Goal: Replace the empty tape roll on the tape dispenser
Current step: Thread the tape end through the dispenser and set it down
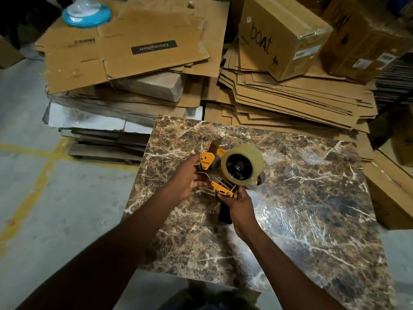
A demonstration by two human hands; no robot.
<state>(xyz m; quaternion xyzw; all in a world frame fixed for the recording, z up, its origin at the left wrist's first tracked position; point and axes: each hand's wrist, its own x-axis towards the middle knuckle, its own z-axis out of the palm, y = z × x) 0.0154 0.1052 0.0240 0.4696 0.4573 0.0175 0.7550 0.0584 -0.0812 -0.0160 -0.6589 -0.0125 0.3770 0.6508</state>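
Note:
An orange and grey tape dispenser (215, 173) is held in both hands above the brown marble-patterned table (301, 198). A full roll of clear tape (242, 164) sits on its black hub at the upper right. My left hand (186, 177) grips the front end by the orange side plate. My right hand (238, 203) holds the lower part near the dark handle, which pokes out below the fingers. A strip of tape seems to trail behind the roll on the right side.
Flattened cardboard sheets (138, 48) are stacked behind the table on the left and right (290, 101). A sealed "boAt" box (283, 34) and other cartons stand at the back right. A blue-based object (87, 15) rests at top left. Grey floor with yellow lines lies left.

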